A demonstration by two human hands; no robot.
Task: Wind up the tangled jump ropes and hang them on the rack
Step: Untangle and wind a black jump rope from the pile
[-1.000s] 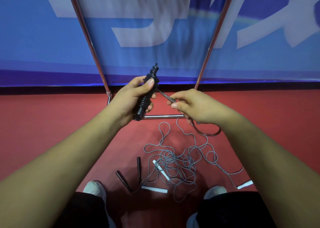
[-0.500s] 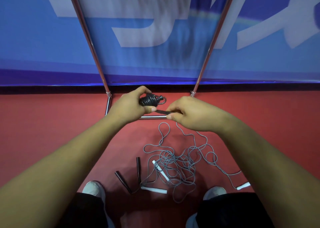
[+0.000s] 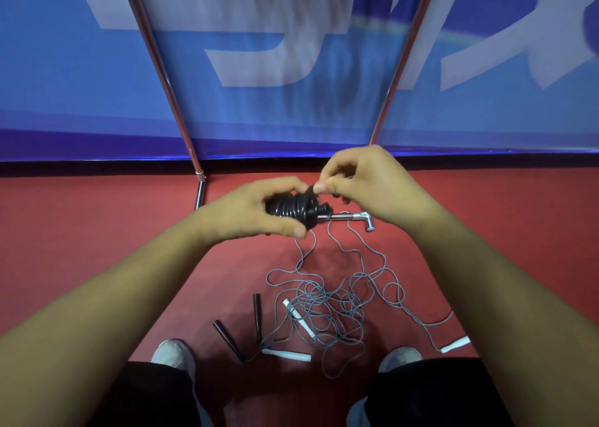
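Observation:
My left hand [image 3: 256, 211] grips a black jump rope [image 3: 293, 211] wound in tight coils around its handles. My right hand [image 3: 363, 183] pinches the free black end of that rope just above the coils. On the red floor below lies a tangle of grey ropes [image 3: 327, 303] with white handles [image 3: 299, 321] and two black handles [image 3: 256, 310]. The metal rack [image 3: 168, 79] rises behind, its two poles slanting up and its base bar [image 3: 348, 216] running under my hands.
A blue banner with white lettering [image 3: 291, 54] hangs behind the rack. Both my shoes [image 3: 171, 353] and dark trouser legs stand close to the tangle at the bottom. One white handle [image 3: 455, 344] lies apart at the right.
My right hand has lifted from beside the coil to above it, carrying the rope end up and over. The bundle stays horizontal in my left hand.

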